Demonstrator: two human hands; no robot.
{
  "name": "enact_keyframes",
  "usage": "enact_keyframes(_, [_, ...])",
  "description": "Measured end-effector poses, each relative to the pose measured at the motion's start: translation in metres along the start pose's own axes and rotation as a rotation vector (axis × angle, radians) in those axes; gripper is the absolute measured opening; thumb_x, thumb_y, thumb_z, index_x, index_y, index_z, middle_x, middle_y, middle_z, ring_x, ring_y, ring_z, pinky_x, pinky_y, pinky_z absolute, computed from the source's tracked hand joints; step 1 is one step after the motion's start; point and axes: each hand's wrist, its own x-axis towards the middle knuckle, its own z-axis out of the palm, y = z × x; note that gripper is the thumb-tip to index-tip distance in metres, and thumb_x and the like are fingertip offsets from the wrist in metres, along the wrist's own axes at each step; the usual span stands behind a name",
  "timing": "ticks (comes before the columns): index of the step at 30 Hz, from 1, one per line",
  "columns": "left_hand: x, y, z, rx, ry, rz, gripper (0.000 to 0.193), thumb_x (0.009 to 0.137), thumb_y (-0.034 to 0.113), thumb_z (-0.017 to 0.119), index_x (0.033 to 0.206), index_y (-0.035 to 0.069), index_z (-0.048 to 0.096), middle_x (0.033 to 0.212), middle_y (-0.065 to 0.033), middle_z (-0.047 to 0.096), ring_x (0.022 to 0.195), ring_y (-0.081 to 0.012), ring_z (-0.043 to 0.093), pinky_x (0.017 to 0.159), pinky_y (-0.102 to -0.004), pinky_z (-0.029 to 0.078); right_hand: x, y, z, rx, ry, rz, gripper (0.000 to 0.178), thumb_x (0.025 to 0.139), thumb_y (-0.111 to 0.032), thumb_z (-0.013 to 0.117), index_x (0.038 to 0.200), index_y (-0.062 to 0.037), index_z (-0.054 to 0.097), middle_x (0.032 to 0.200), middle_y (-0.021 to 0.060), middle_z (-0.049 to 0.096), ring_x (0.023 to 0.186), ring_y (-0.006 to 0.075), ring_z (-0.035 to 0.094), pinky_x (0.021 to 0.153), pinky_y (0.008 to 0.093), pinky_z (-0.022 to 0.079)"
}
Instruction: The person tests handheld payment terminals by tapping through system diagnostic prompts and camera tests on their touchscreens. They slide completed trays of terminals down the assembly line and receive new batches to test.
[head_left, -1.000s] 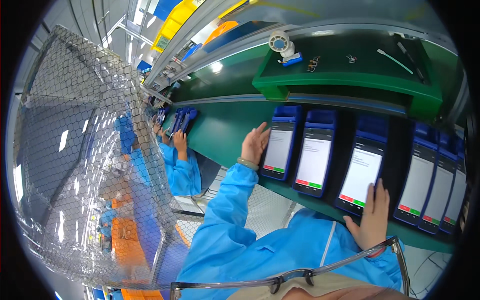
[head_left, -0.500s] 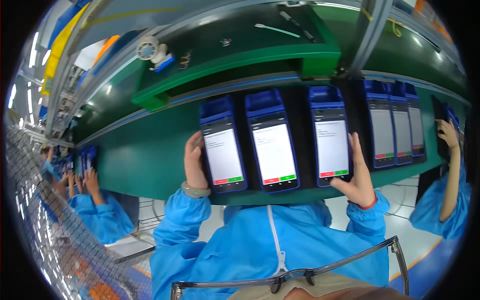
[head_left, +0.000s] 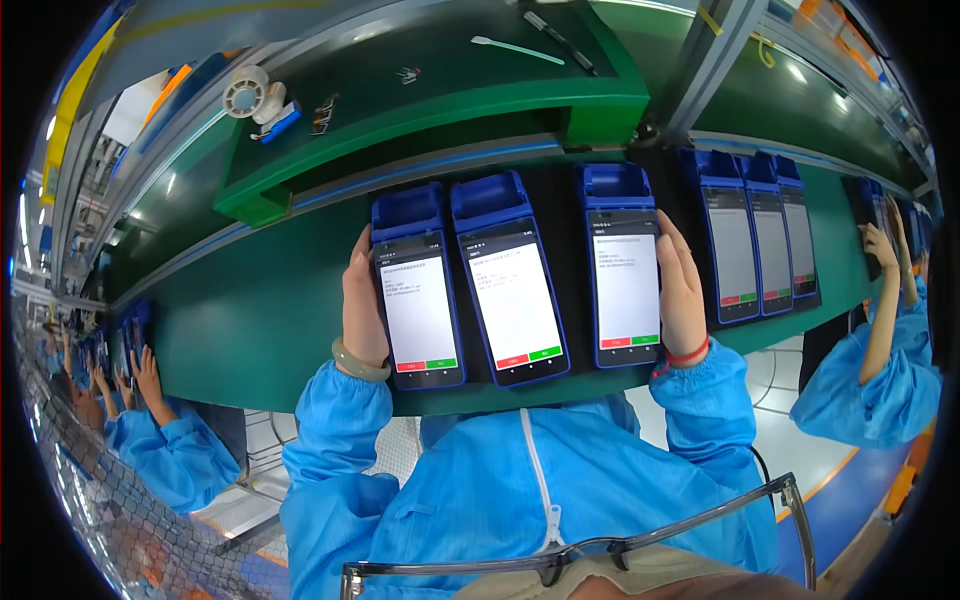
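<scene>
Three blue-cased handheld payment terminals lie in a row before me, their white screens lit with a red and a green button at the bottom. My left hand (head_left: 364,310) is closed along the outer side of the left terminal (head_left: 421,310). Between my hands, untouched, lies the middle terminal (head_left: 514,300), slightly tilted. My right hand (head_left: 683,295) wraps the outer edge of the right terminal (head_left: 627,285), its fingers together and the thumb out of sight. A wider gap separates the middle terminal from the right one.
Several more terminals (head_left: 724,250) stand to the right on a black mat. Behind the row runs a raised green shelf (head_left: 440,130) with a white roll (head_left: 245,97), a pale stick (head_left: 517,50) and a black pen (head_left: 558,42). Co-workers' hands (head_left: 880,247) are at both sides.
My right thumb has left the front of the right terminal, and that hand now lies along its side. The left terminal's top is closer to the middle one. The whole view has shifted.
</scene>
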Motion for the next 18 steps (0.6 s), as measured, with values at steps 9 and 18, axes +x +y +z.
enact_keyframes(9, [-0.002, -0.003, 0.006, 0.031, -0.002, 0.025, 0.061, 0.096, 0.038, 0.031, 0.14, -0.004, 0.023, 0.129, -0.0157, 0.048, 0.115, -0.0228, 0.051, 0.096, -0.0313, 0.041, 0.009, 0.003, 0.035, 0.111, 0.03, 0.042, 0.05, 0.096, -0.025, 0.045, 0.134, 0.0055, 0.035, 0.121, 0.0164, 0.054, 0.111, 0.019, 0.052, 0.094, 0.026, 0.04])
enact_keyframes(18, [0.003, 0.002, 0.015, 0.037, 0.013, -0.032, 0.064, 0.091, 0.036, 0.037, 0.141, -0.001, 0.022, 0.133, -0.0154, 0.044, 0.118, -0.0238, 0.048, 0.099, -0.0328, 0.038, 0.002, 0.003, 0.043, 0.107, 0.012, 0.077, 0.046, 0.097, -0.023, 0.044, 0.133, 0.0063, 0.038, 0.122, 0.0148, 0.054, 0.112, 0.0179, 0.052, 0.094, 0.0255, 0.04])
